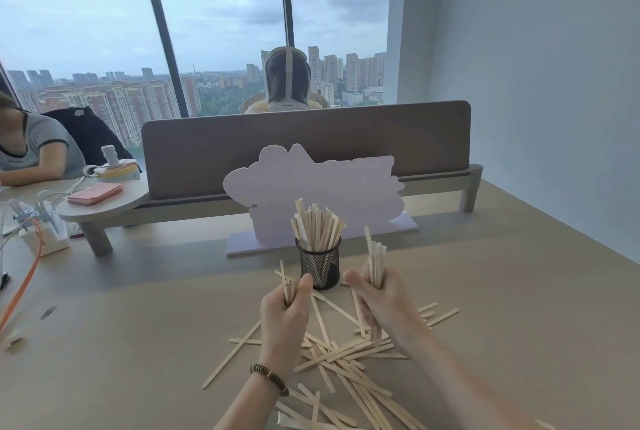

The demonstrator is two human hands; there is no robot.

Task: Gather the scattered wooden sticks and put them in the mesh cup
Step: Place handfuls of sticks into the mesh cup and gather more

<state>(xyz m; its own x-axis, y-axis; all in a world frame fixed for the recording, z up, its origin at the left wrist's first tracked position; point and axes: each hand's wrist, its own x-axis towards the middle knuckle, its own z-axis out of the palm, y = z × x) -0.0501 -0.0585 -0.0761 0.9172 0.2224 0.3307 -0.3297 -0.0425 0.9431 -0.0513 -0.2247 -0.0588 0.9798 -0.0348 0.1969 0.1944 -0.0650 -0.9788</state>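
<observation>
Beside tall windows (pixel 214 14), sticks (pixel 346 357) litter beige desk (pixel 485 291).

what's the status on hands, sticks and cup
Left hand and right hand each grip sticks. Mesh cup part filled. Loose sticks remain. Nothing blocking.

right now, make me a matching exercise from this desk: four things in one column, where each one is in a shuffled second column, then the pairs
Things:
1. black mesh cup
2. bundle of upright wooden sticks
3. pink flat pad
4. beaded bracelet

Places:
A. on the left wrist
B. on the round side shelf
C. gripped in the right hand
D. in front of the pale cutout sign

Pairs: 1-D, 2-C, 3-B, 4-A
</observation>
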